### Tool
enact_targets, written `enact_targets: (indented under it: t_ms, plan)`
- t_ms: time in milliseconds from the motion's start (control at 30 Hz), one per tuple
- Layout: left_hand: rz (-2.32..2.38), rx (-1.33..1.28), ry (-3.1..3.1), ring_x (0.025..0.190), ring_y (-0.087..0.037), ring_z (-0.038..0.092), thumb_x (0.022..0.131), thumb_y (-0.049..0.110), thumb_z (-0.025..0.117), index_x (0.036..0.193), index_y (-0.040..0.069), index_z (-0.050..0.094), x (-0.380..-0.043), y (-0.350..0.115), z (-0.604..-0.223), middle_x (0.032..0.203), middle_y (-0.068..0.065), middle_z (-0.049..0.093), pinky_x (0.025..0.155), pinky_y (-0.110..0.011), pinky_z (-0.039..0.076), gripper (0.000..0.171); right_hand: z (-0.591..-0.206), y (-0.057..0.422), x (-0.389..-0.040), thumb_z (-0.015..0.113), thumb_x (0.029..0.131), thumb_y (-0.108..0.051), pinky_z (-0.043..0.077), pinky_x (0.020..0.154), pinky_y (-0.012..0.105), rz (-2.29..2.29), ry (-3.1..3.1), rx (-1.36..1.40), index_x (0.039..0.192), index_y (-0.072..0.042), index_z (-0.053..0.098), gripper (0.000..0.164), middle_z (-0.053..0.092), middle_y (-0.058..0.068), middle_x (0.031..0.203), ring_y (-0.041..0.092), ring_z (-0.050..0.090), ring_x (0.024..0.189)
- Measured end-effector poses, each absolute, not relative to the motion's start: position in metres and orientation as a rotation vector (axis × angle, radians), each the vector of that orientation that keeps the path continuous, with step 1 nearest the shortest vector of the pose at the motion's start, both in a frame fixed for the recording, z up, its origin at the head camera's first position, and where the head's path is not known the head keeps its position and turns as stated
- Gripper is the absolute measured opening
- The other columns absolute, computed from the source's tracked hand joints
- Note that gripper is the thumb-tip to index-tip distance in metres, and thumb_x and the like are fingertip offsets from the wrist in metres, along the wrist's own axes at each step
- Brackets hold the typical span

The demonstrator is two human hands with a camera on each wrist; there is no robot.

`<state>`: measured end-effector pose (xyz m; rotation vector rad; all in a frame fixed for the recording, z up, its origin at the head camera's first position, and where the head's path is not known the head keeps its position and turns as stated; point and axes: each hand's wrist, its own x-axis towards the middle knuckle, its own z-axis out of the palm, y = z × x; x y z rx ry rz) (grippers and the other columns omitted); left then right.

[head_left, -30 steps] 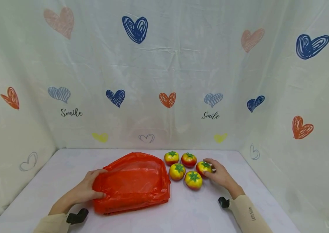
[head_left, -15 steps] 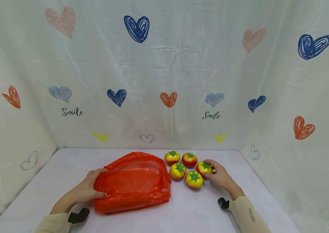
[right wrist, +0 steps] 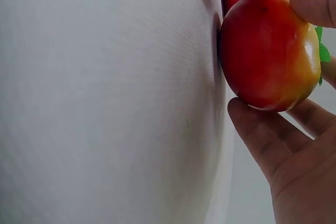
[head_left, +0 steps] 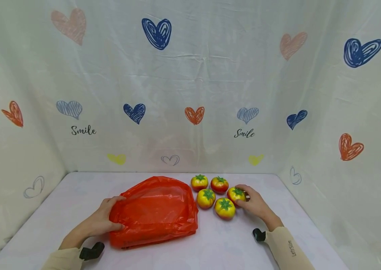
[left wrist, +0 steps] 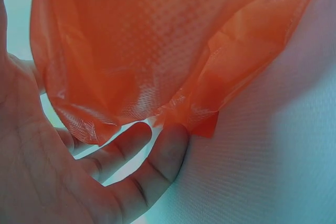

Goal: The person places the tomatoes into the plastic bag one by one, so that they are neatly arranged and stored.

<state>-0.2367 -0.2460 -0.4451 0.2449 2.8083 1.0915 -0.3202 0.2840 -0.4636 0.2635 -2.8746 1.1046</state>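
A red plastic bag lies on the table with its mouth spread toward the back. My left hand holds the bag's left side, thumb on the front edge and fingers at the rear; in the left wrist view thin red film hangs between thumb and fingers. On the right, my right hand grips the rightmost yellow-and-red tomato, which has a green star-shaped leaf top. In the right wrist view the tomato sits between thumb and fingers, low by the table surface.
Several more such tomatoes cluster between bag and right hand, among them a front tomato and a back left tomato. A white curtain printed with hearts encloses the pale table at the back and sides.
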Motion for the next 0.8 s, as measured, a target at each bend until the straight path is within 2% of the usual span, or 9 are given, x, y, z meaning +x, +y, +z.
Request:
enact_targets:
  t_ms: [500,800]
  plan:
    - [1.084,0.238,2.811,0.115,-0.038,0.041,0.066,0.027,0.084,0.137,0.011,0.036,-0.234,-0.245,-0.443,0.134,-0.022,0.029,0.089,-0.059,0.046,0.086,-0.455,0.288,-0.323,0.068,0.084,-0.021,0.047,0.093,0.05,1.051,-2.865,0.306,0.135,-0.019,0.049,0.055,0.048,0.01,0.135,0.03,0.05,0.111]
    - [1.101,0.223,2.807,0.115,-0.037,0.041,0.064,0.025,0.085,0.136,0.013,0.038,-0.234,-0.244,-0.444,0.134,-0.021,0.029,0.088,-0.056,0.048,0.086,-0.437,0.289,-0.323,0.067,0.084,-0.017,0.049,0.091,0.048,0.986,-2.759,0.479,0.133,-0.014,0.05,0.052,0.052,0.011,0.13,0.028,0.053,0.107]
